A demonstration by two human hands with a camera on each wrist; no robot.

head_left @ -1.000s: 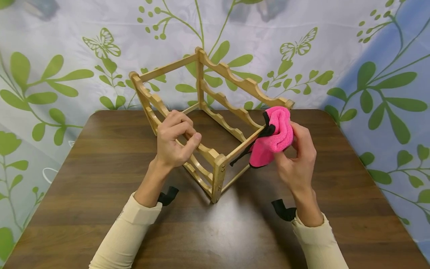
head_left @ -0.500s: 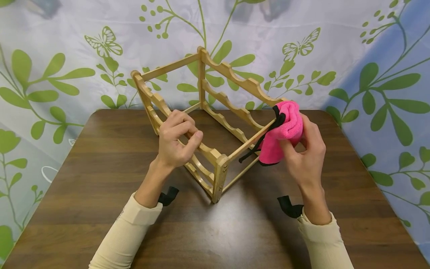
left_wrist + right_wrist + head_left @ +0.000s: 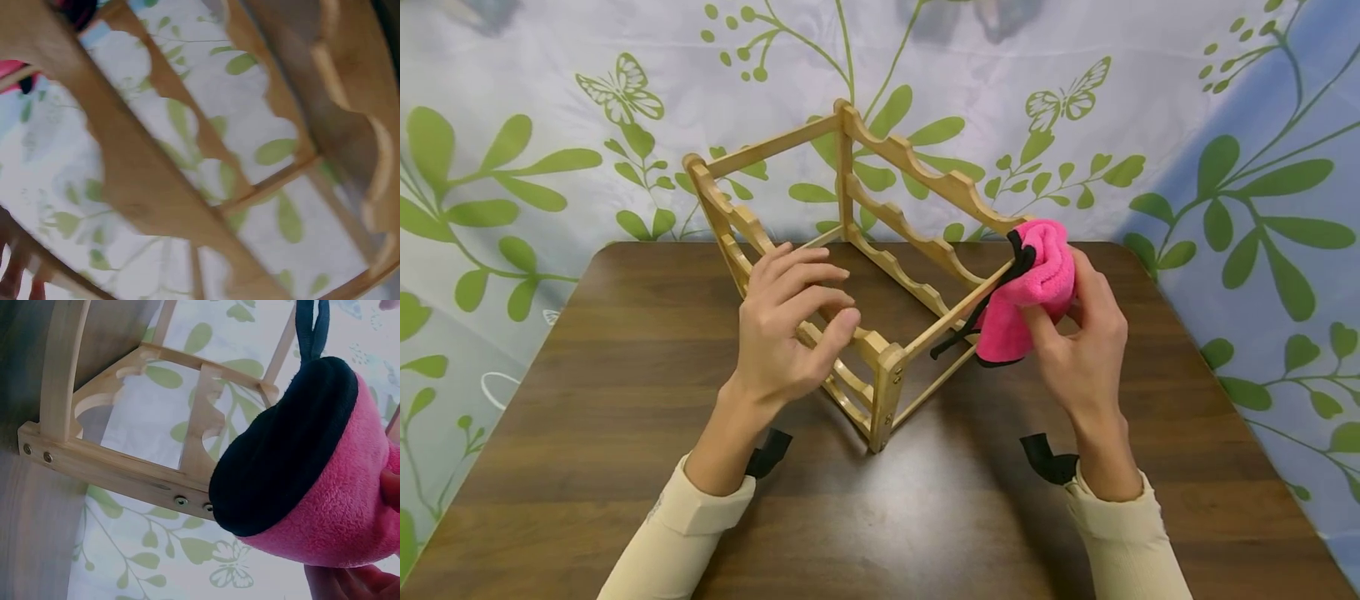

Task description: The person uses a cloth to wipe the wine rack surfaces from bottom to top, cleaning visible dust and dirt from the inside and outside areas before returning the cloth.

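Note:
A wooden wine rack (image 3: 889, 379) with scalloped rails stands cornerwise on the table. My right hand (image 3: 1086, 333) pinches a folded pink plush cloth (image 3: 1037, 283) at the rack's right corner, where it overlaps the end of the top crossbar. Black trim and a hanging black cord show on the cloth in the head view; its dark band (image 3: 287, 450) faces the right wrist camera. Over the near top rail, my left hand (image 3: 786, 325) has its fingers loosely spread with nothing in them. A few of its fingertips (image 3: 19, 269) show at the lower left of the left wrist view.
The rack rests on a brown wood-grain table (image 3: 910, 517). Behind it hangs a pale curtain (image 3: 700, 75) printed with green leaves and butterflies. Black curved pieces (image 3: 1048, 462) sit at both wrists. A thin white loop (image 3: 497, 390) lies by the table's left edge.
My left hand has loosened from its curl on the near top rail and spread its fingers. My right hand has moved the pink cloth up and right along the crossbar to the corner.

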